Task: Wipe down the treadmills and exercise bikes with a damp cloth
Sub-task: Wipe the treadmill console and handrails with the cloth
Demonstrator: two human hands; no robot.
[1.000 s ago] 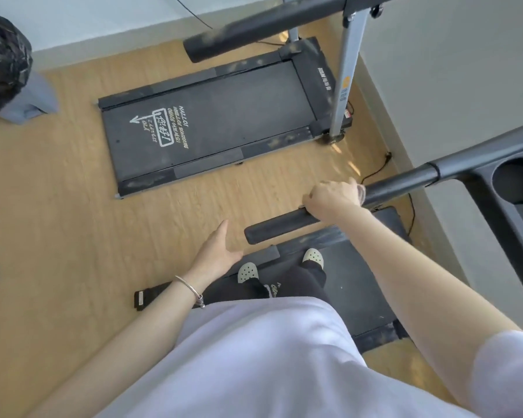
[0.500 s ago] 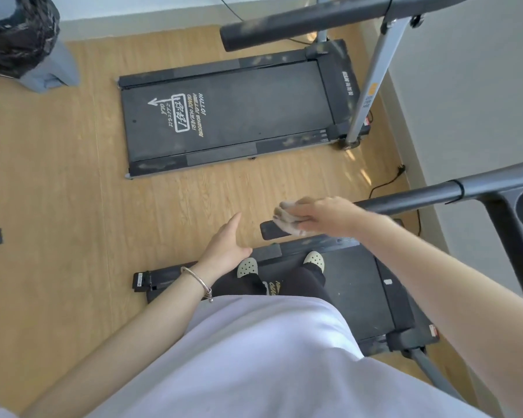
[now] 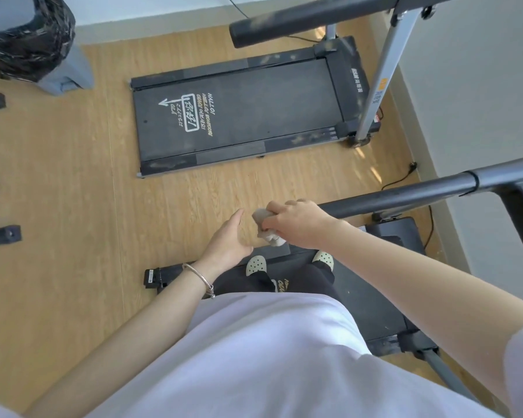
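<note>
I stand on the near treadmill (image 3: 372, 306). My right hand (image 3: 296, 224) grips a grey cloth (image 3: 264, 227) wrapped over the free end of the treadmill's black handrail (image 3: 405, 194). My left hand (image 3: 228, 239) hovers just left of the cloth with straight fingers and holds nothing; a bangle circles its wrist. A second treadmill (image 3: 242, 113) lies flat on the floor beyond, its dusty black handrail (image 3: 308, 16) crossing the top of the view.
A bin lined with a black bag (image 3: 27, 40) stands at the top left. Small dark parts (image 3: 3, 236) lie on the wooden floor at the left. A cable (image 3: 399, 179) runs along the white wall at the right.
My right hand has slid the cloth along the handrail to its free end. The view has shifted, so the far treadmill now sits further right. My left hand stays beside the rail.
</note>
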